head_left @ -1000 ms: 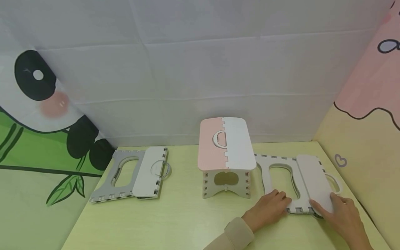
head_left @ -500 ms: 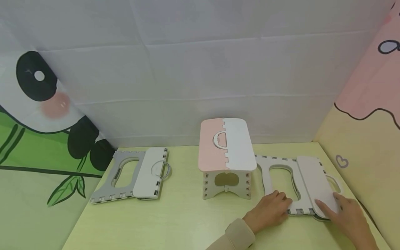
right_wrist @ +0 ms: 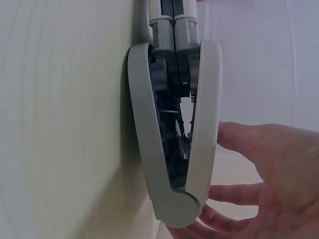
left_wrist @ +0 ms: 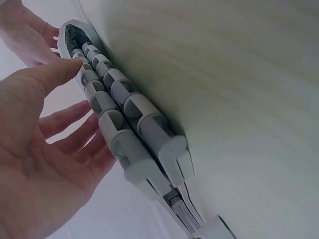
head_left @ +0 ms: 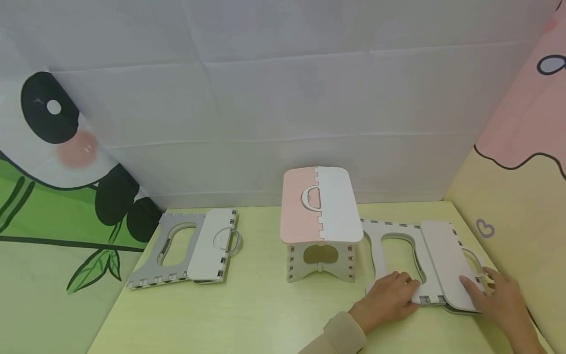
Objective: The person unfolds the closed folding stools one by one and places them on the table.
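A white folding stool (head_left: 435, 255) lies folded flat on the table's right side. In the head view my left hand (head_left: 386, 300) grips the near bar of its leg frame, fingers bent over the top. The left wrist view shows the thumb (left_wrist: 60, 74) at the hinged edge (left_wrist: 119, 109). My right hand (head_left: 504, 300) holds the near right corner of the seat panel, thumb on top and fingers round the side by the handle (head_left: 474, 258). From the right wrist, the two seat halves (right_wrist: 207, 124) appear edge-on, a narrow gap between them.
An unfolded stool with a pink and white top (head_left: 338, 206) stands just left of the held one. Another folded stool, grey and white (head_left: 210, 246), lies at the far left of the table (head_left: 212, 319). Cloth-covered walls (head_left: 274, 123) close in the back and sides.
My right hand has slid rightward along the seat panel's near edge, to the corner by the handle. The left hand has shifted slightly right. The other two stools stay where they were.
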Available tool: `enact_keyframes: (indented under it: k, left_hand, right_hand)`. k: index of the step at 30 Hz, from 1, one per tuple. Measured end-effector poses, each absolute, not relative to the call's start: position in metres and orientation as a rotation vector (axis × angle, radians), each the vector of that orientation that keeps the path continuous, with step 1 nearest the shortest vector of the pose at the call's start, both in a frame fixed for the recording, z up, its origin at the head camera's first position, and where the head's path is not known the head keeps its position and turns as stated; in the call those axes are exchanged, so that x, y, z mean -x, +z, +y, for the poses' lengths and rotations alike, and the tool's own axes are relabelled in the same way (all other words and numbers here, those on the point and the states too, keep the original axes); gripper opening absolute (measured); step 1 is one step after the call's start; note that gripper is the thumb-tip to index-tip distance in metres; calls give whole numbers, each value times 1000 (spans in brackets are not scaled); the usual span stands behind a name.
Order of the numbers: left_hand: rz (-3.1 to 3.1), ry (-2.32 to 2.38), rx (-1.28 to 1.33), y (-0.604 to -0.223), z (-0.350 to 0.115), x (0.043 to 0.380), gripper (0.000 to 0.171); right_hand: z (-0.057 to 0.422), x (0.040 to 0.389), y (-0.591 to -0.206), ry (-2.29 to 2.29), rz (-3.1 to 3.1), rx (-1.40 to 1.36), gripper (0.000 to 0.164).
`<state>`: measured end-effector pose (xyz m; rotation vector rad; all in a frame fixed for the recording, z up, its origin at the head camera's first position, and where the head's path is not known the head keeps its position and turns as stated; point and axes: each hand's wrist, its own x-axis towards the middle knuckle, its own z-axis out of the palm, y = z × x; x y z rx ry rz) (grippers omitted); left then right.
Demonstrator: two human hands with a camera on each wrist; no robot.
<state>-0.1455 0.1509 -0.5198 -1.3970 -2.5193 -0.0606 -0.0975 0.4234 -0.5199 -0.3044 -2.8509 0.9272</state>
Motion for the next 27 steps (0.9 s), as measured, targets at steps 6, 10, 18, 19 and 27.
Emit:
enact_keyframes:
  k: [6, 10, 18, 19, 27]
  left_hand:
    - [-2561, -38, 1395, -522, 157, 145, 31]
    - [-2596, -12, 1406, -522, 160, 144, 41]
    - [-2630, -9, 1400, -521, 164, 142, 45]
    - [-2636, -6, 1395, -521, 165, 142, 44]
    - [-2637, 33, 1389, -521, 165, 141, 44]
  right_hand:
    - [428, 103, -519, 963, -2822, 335, 81]
    - [430, 107, -519, 961, -2824, 337, 81]
    - [437, 117, -523, 979, -2829, 312, 81]
    - [438, 118, -524, 981, -2827, 302, 79]
    - [443, 126, -535, 968, -2829, 247, 64]
